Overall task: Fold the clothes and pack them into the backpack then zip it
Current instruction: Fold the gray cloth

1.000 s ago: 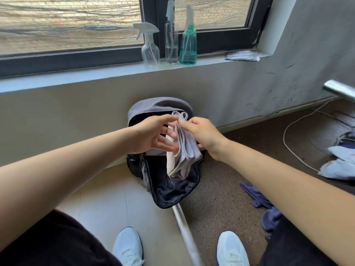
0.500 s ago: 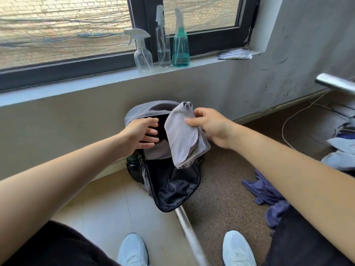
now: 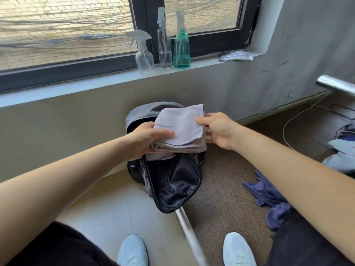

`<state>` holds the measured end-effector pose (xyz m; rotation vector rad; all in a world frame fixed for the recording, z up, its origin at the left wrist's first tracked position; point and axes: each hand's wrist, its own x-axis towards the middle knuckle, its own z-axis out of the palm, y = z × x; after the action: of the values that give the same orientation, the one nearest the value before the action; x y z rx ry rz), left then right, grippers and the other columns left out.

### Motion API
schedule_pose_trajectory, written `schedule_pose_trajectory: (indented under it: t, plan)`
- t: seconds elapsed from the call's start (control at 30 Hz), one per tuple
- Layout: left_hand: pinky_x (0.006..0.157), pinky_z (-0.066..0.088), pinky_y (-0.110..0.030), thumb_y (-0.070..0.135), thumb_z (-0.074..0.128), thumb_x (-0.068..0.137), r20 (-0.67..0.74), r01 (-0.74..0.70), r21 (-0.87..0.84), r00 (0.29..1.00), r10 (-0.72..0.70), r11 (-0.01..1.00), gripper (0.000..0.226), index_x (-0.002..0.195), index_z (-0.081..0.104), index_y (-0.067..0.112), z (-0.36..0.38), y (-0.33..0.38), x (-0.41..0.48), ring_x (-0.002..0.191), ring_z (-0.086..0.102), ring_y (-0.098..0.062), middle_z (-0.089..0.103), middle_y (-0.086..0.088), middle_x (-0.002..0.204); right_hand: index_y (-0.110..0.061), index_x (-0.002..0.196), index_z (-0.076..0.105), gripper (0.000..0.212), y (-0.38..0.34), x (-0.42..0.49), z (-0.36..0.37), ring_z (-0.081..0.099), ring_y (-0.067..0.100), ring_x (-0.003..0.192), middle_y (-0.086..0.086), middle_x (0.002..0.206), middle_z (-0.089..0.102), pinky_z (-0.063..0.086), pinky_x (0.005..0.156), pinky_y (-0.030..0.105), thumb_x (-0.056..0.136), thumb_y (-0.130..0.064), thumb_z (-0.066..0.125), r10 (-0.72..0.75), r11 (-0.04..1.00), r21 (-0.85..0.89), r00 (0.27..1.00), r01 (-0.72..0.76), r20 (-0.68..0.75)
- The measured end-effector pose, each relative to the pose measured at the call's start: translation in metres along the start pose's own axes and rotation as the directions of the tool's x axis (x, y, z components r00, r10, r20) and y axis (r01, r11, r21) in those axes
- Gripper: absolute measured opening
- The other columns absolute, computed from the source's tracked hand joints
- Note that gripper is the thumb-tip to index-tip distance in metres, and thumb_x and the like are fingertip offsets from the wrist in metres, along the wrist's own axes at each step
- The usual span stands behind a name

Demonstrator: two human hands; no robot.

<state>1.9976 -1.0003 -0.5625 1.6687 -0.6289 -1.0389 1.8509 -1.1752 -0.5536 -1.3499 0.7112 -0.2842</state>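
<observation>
Now, head view: looks down past both forearms to a floor under a window.
Folded grey garment (image 3: 180,127): flat, layered stack, held level just above the open mouth of the backpack (image 3: 172,181); not yet inside.
Left hand (image 3: 148,140): clamps the stack's left edge, thumb on top, fingers underneath.
Right hand (image 3: 219,131): pinches the stack's right edge, thumb on the top layer, fingers curled below.
Backpack position: upright against the far wall below the sill, unzipped, front panel flopped toward the near side with black lining showing. Something pale grey visible at the mouth; cannot tell what.
Done so far: by the look of it, one garment folded and poised for packing.
Left to do: lowering the stack in. Then, judging by the floor, folding the crumpled purple-blue garment (image 3: 269,196) at near right and the pale blue clothes (image 3: 342,154) at far right, packing them, and zipping up.
Elsewhere: spray bottles (image 3: 181,48) on the sill; metal pole (image 3: 189,233) running from the backpack toward the near edge.
</observation>
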Motion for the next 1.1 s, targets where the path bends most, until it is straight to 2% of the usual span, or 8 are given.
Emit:
schedule_pose_trajectory:
  t: [0.1,0.2,0.4,0.67,0.77,0.87,1.0,1.1]
  plan:
    - [0.086,0.062,-0.041,0.025,0.091,0.065,-0.143,-0.061,0.156,0.986,0.084,0.986,0.062,0.12,0.066,0.014,-0.003,-0.005,0.002,0.101,0.075,-0.021,0.076,-0.008,0.116,-0.005,0.117,0.065,0.021,0.002,-0.002,0.004,0.071,0.025,0.08,0.01,0.099,0.073,0.06,0.07,0.04,0.097,-0.014,0.062,0.021,1.0,0.008,1.0,-0.021,0.009]
    - [0.092,0.056,-0.041,0.035,0.089,0.059,-0.265,-0.118,0.502,0.922,0.283,0.857,0.069,0.119,0.058,0.022,-0.004,-0.008,0.001,0.105,0.067,-0.017,0.07,0.004,0.11,-0.003,0.116,0.064,0.024,0.006,-0.004,0.008,0.073,0.031,0.079,0.016,0.107,0.073,0.061,0.062,0.04,0.098,-0.019,0.061,0.066,0.997,0.033,0.998,-0.065,-0.008]
    - [0.09,0.051,-0.046,0.038,0.074,0.071,-0.106,-0.172,0.875,0.845,0.524,0.453,0.071,0.134,0.044,0.025,0.008,-0.002,-0.009,0.111,0.061,-0.03,0.063,0.0,0.122,-0.004,0.125,0.061,0.033,0.01,-0.006,0.014,0.074,0.034,0.09,0.02,0.113,0.071,0.062,0.064,0.04,0.102,-0.028,0.054,0.117,0.988,0.096,0.993,-0.117,0.006]
    - [0.068,0.056,-0.046,0.065,0.055,0.072,0.216,-0.346,0.931,0.782,0.584,0.119,0.083,0.144,0.039,0.026,0.025,-0.001,-0.02,0.09,0.059,-0.027,0.047,-0.001,0.117,-0.014,0.133,0.058,0.053,0.013,-0.008,0.017,0.068,0.033,0.112,0.018,0.125,0.067,0.059,0.088,0.048,0.097,-0.052,0.056,0.11,0.982,0.137,0.983,-0.131,0.147]
    - [0.08,0.055,-0.04,0.066,0.056,0.075,0.292,-0.451,0.871,0.793,0.535,0.195,0.083,0.15,0.043,0.032,0.024,-0.001,-0.019,0.098,0.056,-0.015,0.048,0.003,0.124,-0.016,0.126,0.061,0.044,0.016,-0.007,0.014,0.07,0.031,0.107,0.014,0.123,0.068,0.057,0.093,0.051,0.094,-0.047,0.063,0.086,0.99,0.098,0.99,-0.097,0.115]
    - [0.084,0.053,-0.023,0.054,0.065,0.077,0.261,-0.518,0.681,0.832,0.49,0.517,0.063,0.135,0.065,0.029,0.02,0.002,-0.017,0.097,0.062,-0.005,0.057,0.006,0.118,-0.014,0.121,0.064,0.035,0.019,-0.005,0.014,0.072,0.03,0.103,0.015,0.12,0.072,0.058,0.09,0.05,0.095,-0.038,0.065,0.085,0.994,0.063,0.993,-0.09,0.08]
    - [0.086,0.054,-0.028,0.027,0.074,0.086,-0.043,-0.453,0.508,0.836,0.546,0.733,0.024,0.109,0.074,0.024,0.007,0.006,-0.007,0.093,0.069,-0.007,0.071,0.006,0.112,-0.015,0.129,0.062,0.036,0.023,-0.002,0.013,0.068,0.026,0.109,0.009,0.122,0.071,0.058,0.087,0.046,0.099,-0.036,0.059,0.079,0.99,0.114,0.993,-0.089,0.087]
    - [0.101,0.056,-0.038,0.04,0.079,0.084,-0.065,-0.355,0.297,0.919,0.39,0.886,0.05,0.13,0.058,0.038,-0.009,0.005,0.002,0.116,0.065,-0.01,0.059,-0.003,0.135,-0.023,0.131,0.06,0.032,0.024,0.001,0.018,0.068,0.025,0.114,0.007,0.128,0.07,0.056,0.091,0.047,0.103,-0.036,0.053,0.01,0.979,0.201,0.988,-0.041,0.153]
